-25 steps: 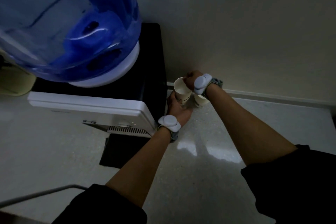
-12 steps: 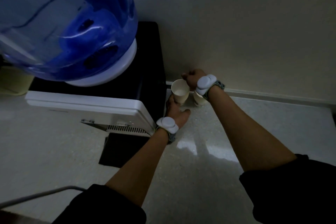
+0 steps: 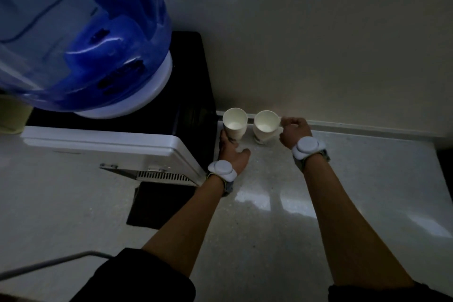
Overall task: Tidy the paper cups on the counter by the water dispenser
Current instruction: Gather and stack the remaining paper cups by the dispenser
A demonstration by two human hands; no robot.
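Observation:
Two white paper cups stand upright on the pale counter (image 3: 282, 203) by the back wall, just right of the water dispenser (image 3: 188, 95). The left paper cup (image 3: 234, 123) looks like a stack of nested cups. The right paper cup (image 3: 266, 125) stands a small gap away. My left hand (image 3: 231, 153) lies at the left cup's base, fingers against its lower left side, thumb spread apart on the counter. My right hand (image 3: 294, 130) hovers just right of the right cup, fingers curled with nothing in them, fingertips close to its rim.
The blue water bottle (image 3: 73, 32) fills the upper left, on top of the black and white dispenser. A dark drip tray (image 3: 157, 203) juts out below the dispenser front. A metal rail (image 3: 49, 265) crosses the lower left. The wall runs right behind the cups.
My right hand has set a cup down beside the left one and moved off to the right. The left hand has stayed at the left cup's base.

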